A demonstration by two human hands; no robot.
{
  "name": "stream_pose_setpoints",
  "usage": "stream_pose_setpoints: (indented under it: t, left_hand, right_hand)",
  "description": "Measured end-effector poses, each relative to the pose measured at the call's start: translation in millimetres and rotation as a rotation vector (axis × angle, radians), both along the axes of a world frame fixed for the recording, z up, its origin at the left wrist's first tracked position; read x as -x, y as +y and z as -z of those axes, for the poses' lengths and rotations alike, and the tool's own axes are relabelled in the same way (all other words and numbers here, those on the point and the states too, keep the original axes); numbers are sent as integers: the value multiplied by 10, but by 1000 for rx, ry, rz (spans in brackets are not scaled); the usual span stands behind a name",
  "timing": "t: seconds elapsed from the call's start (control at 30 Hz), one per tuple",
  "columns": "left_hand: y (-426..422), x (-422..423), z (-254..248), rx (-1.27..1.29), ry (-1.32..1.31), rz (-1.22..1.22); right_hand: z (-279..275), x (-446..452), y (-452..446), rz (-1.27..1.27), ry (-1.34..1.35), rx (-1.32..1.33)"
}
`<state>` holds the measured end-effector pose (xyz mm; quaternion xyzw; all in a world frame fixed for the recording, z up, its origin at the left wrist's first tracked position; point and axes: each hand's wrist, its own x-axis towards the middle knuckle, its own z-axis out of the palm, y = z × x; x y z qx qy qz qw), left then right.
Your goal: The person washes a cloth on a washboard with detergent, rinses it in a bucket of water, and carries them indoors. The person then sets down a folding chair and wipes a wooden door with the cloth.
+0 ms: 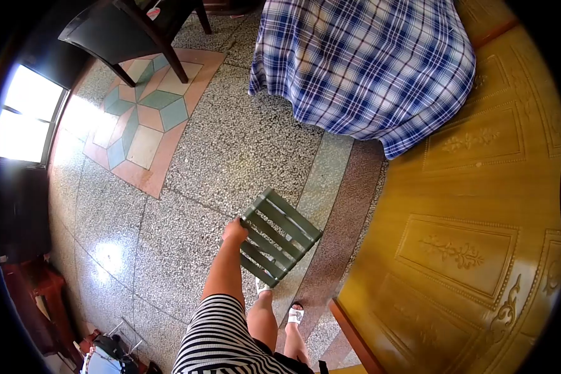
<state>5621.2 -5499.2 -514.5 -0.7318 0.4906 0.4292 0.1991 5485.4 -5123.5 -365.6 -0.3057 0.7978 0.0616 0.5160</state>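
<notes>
Clock, read from the wearer: twelve lies straight ahead, six at the feet.
Square dark-green slatted panel (295, 212): mid-floor, just ahead of the bare legs and near the white sandal (296, 315); it looks lifted off the speckled grey stone floor (230, 137), which shows through its gaps.
Bare left hand (234, 230): fingers closed round the panel's edge at about nine to ten o'clock, the arm reaching up from six.
Right hand: out of my sight, so I cannot tell what it does.
Weight: light, I'd judge; thin slats with open gaps, and one hand seems to manage it.
Stiffness: rigid, by the straight slats and square corners; it shouldn't sag from a one-sided hold, though it may well tip or swing.
Surface: smooth with a slight sheen, plastic or painted, I can't tell which; probably a little slick under damp fingers.
Fragility: sturdy to my eye, the single slats being the likeliest weak spots.
Best hold: the end rail (254, 207) on the ten-o'clock side, where the slats meet; for a level carry, the opposite rail (298, 260) at four o'clock as well.
Clearance: blue-and-white plaid cloth (368, 75) hangs at one o'clock, carved yellow-brown wooden panelling (458, 249) stands at three; both apart from the panel.
</notes>
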Motion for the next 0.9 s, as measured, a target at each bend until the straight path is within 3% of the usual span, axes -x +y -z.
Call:
stream_pose_setpoints:
  t: [0.07,0.17,0.27,0.4,0.47,0.57,0.8,0.9]
  left_hand:
    - [6,47,-35,24,-31,30]
    - [177,148,-136,-68,7,265]
    - [567,267,79,-29,235,141]
    - [1110,738,-471,-36,314,150]
    - [1532,940,-520,169,332,122]
    - [1698,1193,-1248,92,234,108]
    - [2165,917,-1880,254,193,105]
    - [2409,830,-2506,336,128,132]
  right_hand:
    - [22,10,-12,1,-1,-6]
    - [-14,-5,32,8,-7,-6]
    - [-105,68,50,16,-3,2]
    - [-294,280,151,-3,0,39]
    - [-429,451,236,-30,10,63]
    - [-655,702,427,-47,12,94]
    - [-1261,1638,1451,-93,74,138]
    - [-1505,2146,2123,-104,119,110]
